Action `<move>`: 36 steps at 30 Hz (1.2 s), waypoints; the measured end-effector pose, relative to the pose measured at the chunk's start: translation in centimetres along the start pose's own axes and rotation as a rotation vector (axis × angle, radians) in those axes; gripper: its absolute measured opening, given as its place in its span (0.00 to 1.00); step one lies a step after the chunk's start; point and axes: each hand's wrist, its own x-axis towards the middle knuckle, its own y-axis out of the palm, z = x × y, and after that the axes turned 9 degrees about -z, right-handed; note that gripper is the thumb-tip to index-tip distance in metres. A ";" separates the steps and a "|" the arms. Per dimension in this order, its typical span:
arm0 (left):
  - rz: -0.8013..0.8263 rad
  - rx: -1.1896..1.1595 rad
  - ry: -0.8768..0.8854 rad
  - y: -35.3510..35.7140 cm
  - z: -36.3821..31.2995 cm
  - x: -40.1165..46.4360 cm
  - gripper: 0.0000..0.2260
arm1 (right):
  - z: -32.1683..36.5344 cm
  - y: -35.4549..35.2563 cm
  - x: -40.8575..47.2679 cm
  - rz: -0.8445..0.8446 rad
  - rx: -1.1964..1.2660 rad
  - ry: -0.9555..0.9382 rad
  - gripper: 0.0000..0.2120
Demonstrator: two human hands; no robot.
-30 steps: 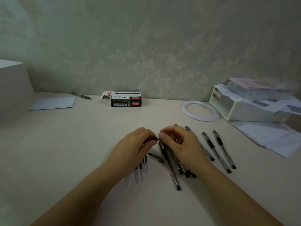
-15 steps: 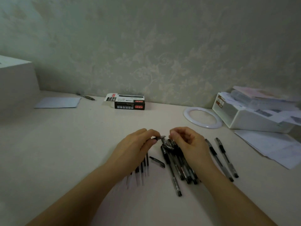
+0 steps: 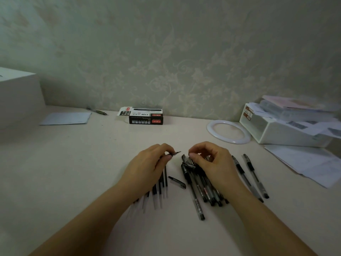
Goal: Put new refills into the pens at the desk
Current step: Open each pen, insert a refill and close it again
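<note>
Black plastic is what the left hand (image 3: 149, 165) pinches: a pen tip (image 3: 175, 153), its small metal point sticking out toward the right from between thumb and forefinger. The rest of that pen, if the hand holds it, is hidden under the palm. Just to the right, with a small gap between them, the right hand (image 3: 212, 159) curls over the far end of a heap of pens (image 3: 201, 183); its thumb and forefinger are drawn close together, but whether they pinch anything I cannot tell.

Under the left wrist, thin refills (image 3: 160, 191) lie fanned out on the desk (image 3: 73, 172), and a loose cap (image 3: 177, 182) sits between them and the heap. Two more pens (image 3: 249, 174) lie apart, farther right.

The risks, as I judge them, are small ones. The tip piece is tiny and held only by fingertips, so a slip would drop it among the dark pens where it would be hard to pick out. The left forearm rests over the refills and could roll or scatter them. Old and new refills could also get mixed.

Far back stand a pen box (image 3: 142, 116), a white ring (image 3: 228, 131) and a white tray (image 3: 282, 133) piled with papers.
</note>
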 end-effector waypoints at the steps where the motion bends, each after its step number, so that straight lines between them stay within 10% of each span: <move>1: -0.015 0.019 -0.013 0.0 0.1 0.0 0.07 | 0.0 0.0 0.0 0.018 -0.104 -0.065 0.07; 6: -0.021 0.043 -0.032 0.0 0.2 -0.1 0.07 | 0.2 1.8 -0.4 0.313 -0.524 -0.455 0.08; 15: -0.031 0.008 -0.044 0.2 0.2 -0.1 0.07 | 0.0 2.5 -0.6 0.302 -0.565 -0.397 0.11; 25: -0.081 -0.197 -0.027 0.3 -1.3 -0.1 0.03 | 1.8 1.7 -0.4 0.060 0.272 0.183 0.04; 36: -0.037 -0.196 -0.075 0.7 -0.9 -0.2 0.06 | 2.0 0.5 1.0 -0.110 0.621 0.492 0.05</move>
